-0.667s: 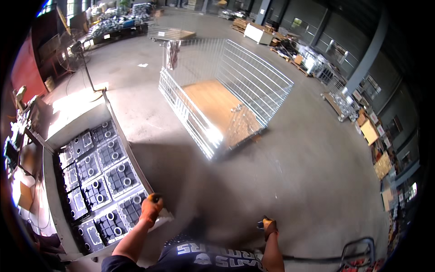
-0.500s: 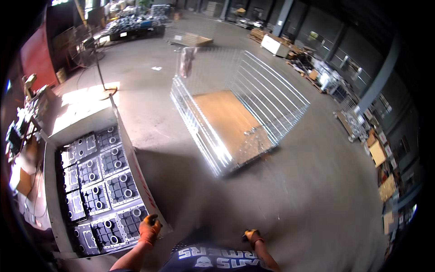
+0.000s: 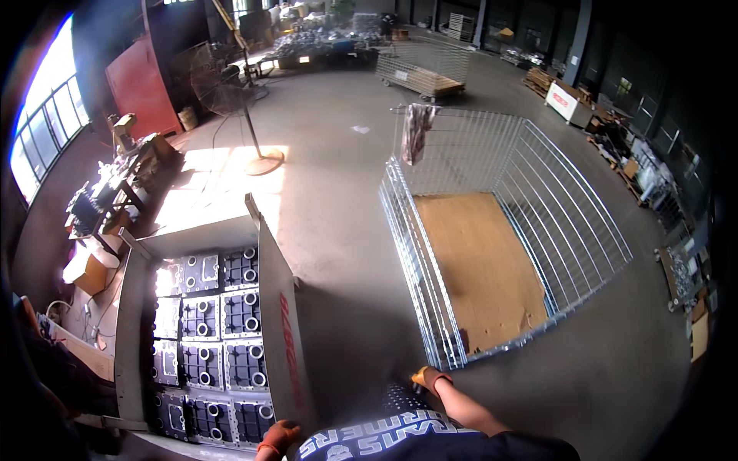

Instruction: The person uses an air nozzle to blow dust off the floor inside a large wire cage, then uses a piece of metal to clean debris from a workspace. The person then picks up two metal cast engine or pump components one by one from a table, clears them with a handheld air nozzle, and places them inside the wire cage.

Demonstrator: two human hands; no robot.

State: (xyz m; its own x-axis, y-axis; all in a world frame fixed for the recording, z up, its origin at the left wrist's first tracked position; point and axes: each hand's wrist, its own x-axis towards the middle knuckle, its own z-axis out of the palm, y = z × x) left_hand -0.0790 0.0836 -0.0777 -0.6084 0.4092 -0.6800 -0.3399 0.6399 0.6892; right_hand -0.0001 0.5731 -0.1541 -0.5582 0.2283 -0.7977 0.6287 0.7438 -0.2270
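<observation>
Grey floor (image 3: 338,177): fan (image 3: 230,75) beyond the bin (image 3: 278,315), wire cage (image 3: 480,265) near right hand (image 3: 432,379).

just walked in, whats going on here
A gloved person is between a grey crate and a wire cage. The left hand is at the crate's near right corner; whether it grips is unclear. The right hand is by the cage's near left corner, though contact can't be made out. Metal parts sit in rows inside the crate, and a cloth hangs on the cage's far side.
</observation>
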